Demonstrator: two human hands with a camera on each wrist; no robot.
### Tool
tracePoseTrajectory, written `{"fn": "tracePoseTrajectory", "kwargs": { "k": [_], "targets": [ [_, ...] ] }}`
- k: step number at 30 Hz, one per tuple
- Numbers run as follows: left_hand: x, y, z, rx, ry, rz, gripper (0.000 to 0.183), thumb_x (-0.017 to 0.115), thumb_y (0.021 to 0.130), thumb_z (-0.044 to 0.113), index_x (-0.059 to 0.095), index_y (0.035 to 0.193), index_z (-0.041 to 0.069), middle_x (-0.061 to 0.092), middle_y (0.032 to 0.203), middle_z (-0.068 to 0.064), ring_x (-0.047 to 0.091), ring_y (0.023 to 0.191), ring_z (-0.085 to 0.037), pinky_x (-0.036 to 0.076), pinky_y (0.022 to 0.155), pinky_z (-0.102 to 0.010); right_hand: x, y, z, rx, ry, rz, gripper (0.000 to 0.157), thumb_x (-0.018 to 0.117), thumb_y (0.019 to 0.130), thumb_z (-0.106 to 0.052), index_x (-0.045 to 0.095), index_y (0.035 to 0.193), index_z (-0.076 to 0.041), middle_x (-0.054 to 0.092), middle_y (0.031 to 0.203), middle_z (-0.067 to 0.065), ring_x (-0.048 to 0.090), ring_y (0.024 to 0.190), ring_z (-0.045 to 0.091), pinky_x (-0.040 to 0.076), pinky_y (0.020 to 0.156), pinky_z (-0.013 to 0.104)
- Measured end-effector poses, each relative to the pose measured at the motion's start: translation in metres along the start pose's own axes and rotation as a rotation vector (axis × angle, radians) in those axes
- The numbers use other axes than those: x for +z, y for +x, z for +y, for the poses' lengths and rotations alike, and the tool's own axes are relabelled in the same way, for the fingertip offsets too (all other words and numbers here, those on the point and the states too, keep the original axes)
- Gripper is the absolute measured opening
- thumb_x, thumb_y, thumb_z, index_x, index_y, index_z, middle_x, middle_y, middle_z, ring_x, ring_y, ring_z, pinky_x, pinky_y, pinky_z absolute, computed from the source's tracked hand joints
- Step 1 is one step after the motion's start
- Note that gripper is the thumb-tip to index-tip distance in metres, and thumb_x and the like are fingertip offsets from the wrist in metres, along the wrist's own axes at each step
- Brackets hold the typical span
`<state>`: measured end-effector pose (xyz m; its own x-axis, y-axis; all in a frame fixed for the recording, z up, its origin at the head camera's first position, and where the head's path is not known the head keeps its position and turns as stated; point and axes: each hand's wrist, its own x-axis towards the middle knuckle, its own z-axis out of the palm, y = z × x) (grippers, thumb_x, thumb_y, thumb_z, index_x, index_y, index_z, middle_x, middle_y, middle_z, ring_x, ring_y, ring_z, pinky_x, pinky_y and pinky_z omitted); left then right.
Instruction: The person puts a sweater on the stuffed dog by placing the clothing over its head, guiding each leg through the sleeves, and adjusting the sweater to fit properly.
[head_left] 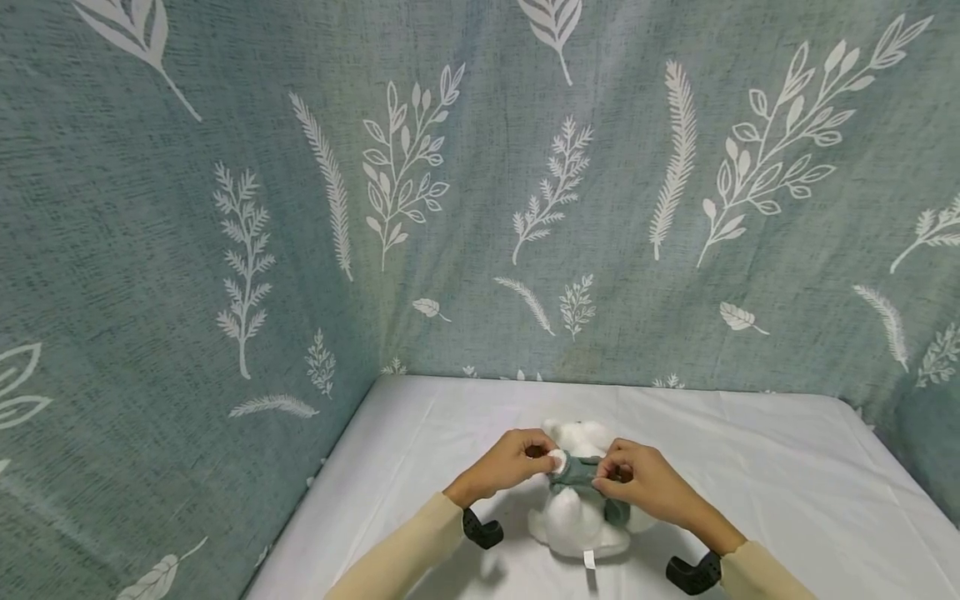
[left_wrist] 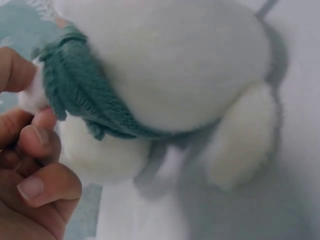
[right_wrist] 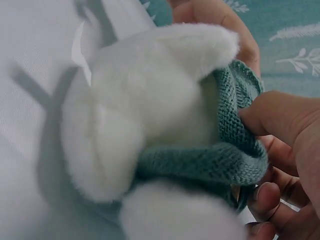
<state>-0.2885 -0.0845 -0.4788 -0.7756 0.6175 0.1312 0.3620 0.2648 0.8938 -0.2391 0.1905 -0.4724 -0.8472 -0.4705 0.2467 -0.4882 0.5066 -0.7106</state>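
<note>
Currently, the white fluffy plush toy (head_left: 570, 529) is resting at five o'clock on the white-covered table (head_left: 427, 417); my left grip (head_left: 506, 460) is pinching its rounded paw (left_wrist: 35, 95), my right grip (head_left: 651, 483) its green knitted garment (right_wrist: 200, 162). I'm expecting soft, light, stretchy handling, and favouring the knit edge (right_wrist: 228, 107).

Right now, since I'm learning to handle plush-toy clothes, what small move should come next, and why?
Probably a gentle tug on the green knit garment with the right hand, while the left hand steadies the white paw: the left hand pinches the paw where it pokes out of the garment, and the right hand grips the garment, so it might slide.
</note>
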Motion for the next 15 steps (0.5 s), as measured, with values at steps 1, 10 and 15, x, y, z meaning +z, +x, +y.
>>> {"fn": "tracePoseTrajectory", "kwargs": {
  "k": [1,10,15],
  "targets": [
    [-0.001,0.0,0.0,-0.018,-0.01,0.013,0.01,0.067,0.1,0.024,0.075,0.102,0.019,0.067,0.094,0.003,0.058,0.077,-0.009,0.05,0.068,-0.027,-0.001,0.0,0.001,-0.007,-0.011,0.003,0.011,0.078,0.094,-0.029,0.071,0.085,-0.027,0.057,0.087,-0.007,0.046,0.067,0.008,0.043,0.059,0.027],
    [-0.004,0.001,0.001,-0.094,-0.039,0.054,0.014,0.067,0.101,0.03,0.075,0.102,0.017,0.065,0.091,-0.002,0.049,0.07,-0.013,0.044,0.062,-0.028,-0.002,-0.001,0.006,-0.045,-0.057,0.047,0.012,0.079,0.093,-0.027,0.07,0.085,-0.027,0.057,0.083,-0.011,0.047,0.066,0.005,0.043,0.059,0.026],
    [0.0,0.002,0.009,-0.007,0.074,0.0,0.02,0.071,0.098,0.039,0.07,0.104,0.02,0.063,0.09,0.004,0.052,0.069,-0.014,0.043,0.061,-0.026,0.005,0.003,-0.006,-0.036,-0.013,0.062,0.016,0.08,0.091,-0.036,0.07,0.09,-0.023,0.057,0.083,-0.008,0.049,0.067,0.006,0.045,0.059,0.026]
  ]
}}
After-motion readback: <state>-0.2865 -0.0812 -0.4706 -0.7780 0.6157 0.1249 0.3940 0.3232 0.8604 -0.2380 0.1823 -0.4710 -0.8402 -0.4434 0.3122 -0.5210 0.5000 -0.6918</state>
